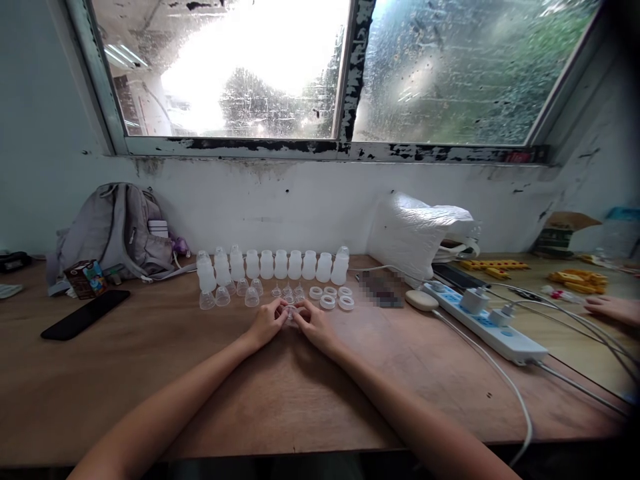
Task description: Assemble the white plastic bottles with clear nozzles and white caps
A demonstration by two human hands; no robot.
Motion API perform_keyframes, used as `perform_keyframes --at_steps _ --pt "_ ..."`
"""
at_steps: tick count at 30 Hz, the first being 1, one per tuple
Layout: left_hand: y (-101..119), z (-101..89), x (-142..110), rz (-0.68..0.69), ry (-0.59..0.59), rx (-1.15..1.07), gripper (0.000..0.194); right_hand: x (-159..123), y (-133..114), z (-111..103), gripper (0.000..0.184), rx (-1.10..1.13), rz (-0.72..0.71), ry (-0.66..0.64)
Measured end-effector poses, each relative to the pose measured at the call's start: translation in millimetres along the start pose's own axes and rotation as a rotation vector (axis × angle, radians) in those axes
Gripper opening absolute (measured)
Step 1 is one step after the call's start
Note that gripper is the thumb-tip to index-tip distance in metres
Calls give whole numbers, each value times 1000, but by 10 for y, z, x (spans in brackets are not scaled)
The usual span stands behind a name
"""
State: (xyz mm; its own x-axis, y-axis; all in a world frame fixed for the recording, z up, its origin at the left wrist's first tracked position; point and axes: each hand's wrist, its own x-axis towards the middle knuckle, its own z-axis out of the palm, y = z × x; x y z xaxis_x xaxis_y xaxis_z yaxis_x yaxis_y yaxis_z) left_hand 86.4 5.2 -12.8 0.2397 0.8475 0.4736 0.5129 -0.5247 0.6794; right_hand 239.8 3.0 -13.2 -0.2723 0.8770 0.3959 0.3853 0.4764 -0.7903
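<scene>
My left hand (271, 320) and my right hand (312, 321) meet at the middle of the table, fingertips pinched on a small clear bottle nipple (291, 316), mostly hidden by the fingers. Just beyond them stand several clear nipples (287, 291). To their right lie several white collar rings (327, 302). Clear domed caps (222, 297) sit to the left of the hands. Behind everything runs a row of frosted baby bottles (281, 265); a few at the left end and one at the right end are topped with clear domes.
A grey backpack (117, 227), small carton (86, 279) and black phone (86, 315) are at left. To the right are a white plastic bag (407, 233), round cream device (421, 300) and power strip (485, 327) with cables. Another person's hand (613, 309) rests at far right near yellow parts (579, 281).
</scene>
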Motion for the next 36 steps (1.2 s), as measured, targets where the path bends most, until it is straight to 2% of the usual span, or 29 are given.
perform_keyframes --at_steps 4,9,12,14,18,21,24,30,36 --pt "-5 9 -1 -30 27 -14 20 -17 -34 -3 21 83 -6 -26" --pt "5 27 -17 -39 21 -28 17 -41 -18 9 19 122 -37 -41" --pt "-19 26 -7 -77 74 -74 17 -52 -31 2 20 162 -47 -50" --pt "-45 23 15 -136 81 -186 19 -56 -60 -9 22 193 -47 -57" --pt "-103 32 62 -233 -27 -491 28 -57 -119 -29 26 269 -24 -90" --pt "-143 53 79 -250 -45 -586 35 -54 -129 -33 26 304 -36 -90" --pt "-178 68 82 -260 -35 -625 37 -57 -118 -30 25 270 -64 -83" --pt "-212 59 89 -343 23 -648 26 -84 -128 -6 28 176 -117 -99" --pt "-196 47 94 -344 10 -613 23 -86 -136 -3 33 159 -135 -81"
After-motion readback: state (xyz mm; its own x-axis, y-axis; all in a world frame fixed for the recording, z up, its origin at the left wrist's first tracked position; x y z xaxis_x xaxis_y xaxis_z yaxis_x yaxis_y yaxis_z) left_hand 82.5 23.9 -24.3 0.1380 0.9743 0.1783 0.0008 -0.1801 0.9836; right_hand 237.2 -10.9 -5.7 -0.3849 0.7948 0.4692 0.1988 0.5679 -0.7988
